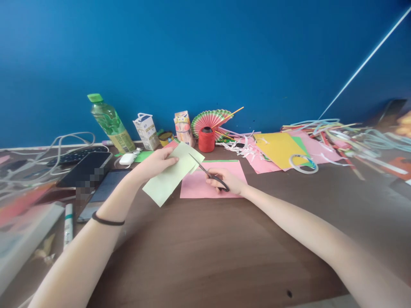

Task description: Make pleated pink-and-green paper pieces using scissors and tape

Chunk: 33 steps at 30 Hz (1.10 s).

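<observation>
My left hand (pixel 159 162) pinches a sheet of pale green paper (pixel 167 183) by its upper left part, thumb on top, and holds it tilted above the table. In my right hand (pixel 226 180) is a pair of scissors with dark handles (pixel 210 174), fingers wrapped round the loops. The blades point up and left and meet the right edge of the green paper, where a narrow flap stands off. Beneath the scissors, a pink sheet of paper (pixel 195 184) lies flat on the brown table (pixel 205 248), partly covered by the green paper and my right hand.
Behind stand a green-capped bottle (pixel 112 122), a drink carton (pixel 147 131), a red thread spool (pixel 206 140) and a pleated paper fan (pixel 212 119). Yellow paper (pixel 279 149), a tape roll (pixel 303 164) and paper strips lie right. A phone (pixel 88 169), cables and a marker (pixel 68 224) lie left.
</observation>
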Available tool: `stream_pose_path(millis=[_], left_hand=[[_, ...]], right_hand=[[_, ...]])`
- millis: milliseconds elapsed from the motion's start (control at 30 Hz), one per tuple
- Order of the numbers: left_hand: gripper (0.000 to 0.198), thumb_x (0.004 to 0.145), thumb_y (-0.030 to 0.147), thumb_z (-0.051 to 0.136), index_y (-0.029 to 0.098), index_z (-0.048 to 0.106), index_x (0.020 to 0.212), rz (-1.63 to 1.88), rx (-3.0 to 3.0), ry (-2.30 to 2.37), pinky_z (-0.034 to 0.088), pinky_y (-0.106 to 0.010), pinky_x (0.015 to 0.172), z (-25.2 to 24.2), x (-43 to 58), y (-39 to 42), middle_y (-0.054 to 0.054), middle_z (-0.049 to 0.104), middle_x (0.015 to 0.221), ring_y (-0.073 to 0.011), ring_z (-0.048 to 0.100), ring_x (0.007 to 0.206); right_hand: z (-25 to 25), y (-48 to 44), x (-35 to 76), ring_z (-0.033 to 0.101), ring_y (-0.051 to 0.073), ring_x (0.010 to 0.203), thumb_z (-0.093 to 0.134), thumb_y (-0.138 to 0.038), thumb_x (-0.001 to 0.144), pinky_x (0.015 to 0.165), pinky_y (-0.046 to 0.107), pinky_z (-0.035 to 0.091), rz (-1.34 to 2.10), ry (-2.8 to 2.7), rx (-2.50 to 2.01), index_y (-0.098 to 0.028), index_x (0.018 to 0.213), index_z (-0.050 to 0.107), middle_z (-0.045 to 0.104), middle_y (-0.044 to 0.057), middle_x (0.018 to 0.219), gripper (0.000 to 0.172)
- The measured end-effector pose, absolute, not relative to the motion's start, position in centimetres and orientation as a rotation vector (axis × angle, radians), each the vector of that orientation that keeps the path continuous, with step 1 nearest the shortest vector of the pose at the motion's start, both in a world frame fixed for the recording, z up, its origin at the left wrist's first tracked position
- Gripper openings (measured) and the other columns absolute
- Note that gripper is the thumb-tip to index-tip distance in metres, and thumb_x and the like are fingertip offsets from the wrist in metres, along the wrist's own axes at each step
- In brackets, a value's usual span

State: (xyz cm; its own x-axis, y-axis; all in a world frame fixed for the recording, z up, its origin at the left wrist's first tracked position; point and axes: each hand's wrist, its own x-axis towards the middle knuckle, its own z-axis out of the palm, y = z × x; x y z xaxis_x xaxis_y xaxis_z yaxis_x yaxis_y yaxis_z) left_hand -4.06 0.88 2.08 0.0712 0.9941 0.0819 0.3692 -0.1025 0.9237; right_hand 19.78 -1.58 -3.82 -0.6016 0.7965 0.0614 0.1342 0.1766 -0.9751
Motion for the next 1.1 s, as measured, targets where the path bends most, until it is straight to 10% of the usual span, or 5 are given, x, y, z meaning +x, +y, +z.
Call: stream_pose_path(millis=[1100], left_hand=[[0.022,0.072,0.038,0.052,0.019,0.058,0.082,0.631,2.017,1.478,0.04,-0.03,0.059,2.33,-4.21,0.96,-0.001,0.057,0.072,-0.0184,0.054,0.066]], right_hand=[[-3.64,-1.67,19.83,0.042,0.005,0.051,0.06,-0.049,0.07,0.037,0.017,0.04,1.464,-1.891,-0.878,-0.016,0.071,0.047,0.042,-0.002,0.069,0.035]])
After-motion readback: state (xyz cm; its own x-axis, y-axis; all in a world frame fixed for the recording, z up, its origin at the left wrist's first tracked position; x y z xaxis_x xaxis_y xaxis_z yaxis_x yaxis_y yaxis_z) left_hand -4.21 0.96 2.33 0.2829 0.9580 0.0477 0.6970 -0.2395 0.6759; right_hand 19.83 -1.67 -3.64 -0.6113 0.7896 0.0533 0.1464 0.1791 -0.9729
